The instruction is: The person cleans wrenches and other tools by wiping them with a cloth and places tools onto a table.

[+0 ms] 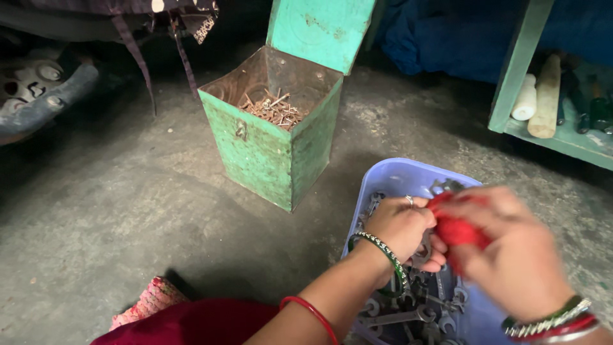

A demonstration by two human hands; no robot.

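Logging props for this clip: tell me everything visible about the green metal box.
The green metal box is a tall square tin with worn, scuffed paint and rust inside. Its hinged lid stands open, tilted back. A small hasp hangs on one side. Inside lies a heap of rusty nails. It stands upright on the concrete floor, beyond the blue plastic tub, and neither hand touches it.

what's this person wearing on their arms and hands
Both forearms are bare, with no sleeves. The left hand has a ring on one finger, a green beaded bangle at the wrist and a thin red bangle further up. The right hand has stacked green, silver and red bangles at the wrist.
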